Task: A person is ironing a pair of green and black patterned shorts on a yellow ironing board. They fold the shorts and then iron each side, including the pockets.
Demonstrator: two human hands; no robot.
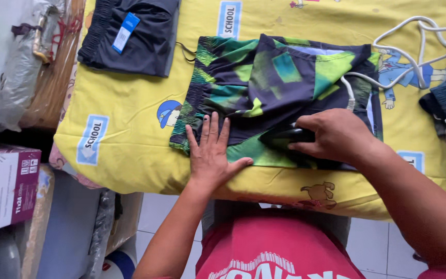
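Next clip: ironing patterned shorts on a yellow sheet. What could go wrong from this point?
1. The left hand lies flat on the shorts right beside the iron under the right hand; a slip could burn fingers.
2. The white cord loops loosely across the yellow sheet and may snag or drag over the fabric.

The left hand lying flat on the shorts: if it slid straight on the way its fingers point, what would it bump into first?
The left hand points up across the green and dark patterned shorts. It would probably ride over more of the shorts, then reach bare yellow sheet. The dark folded garment lies off to its left.
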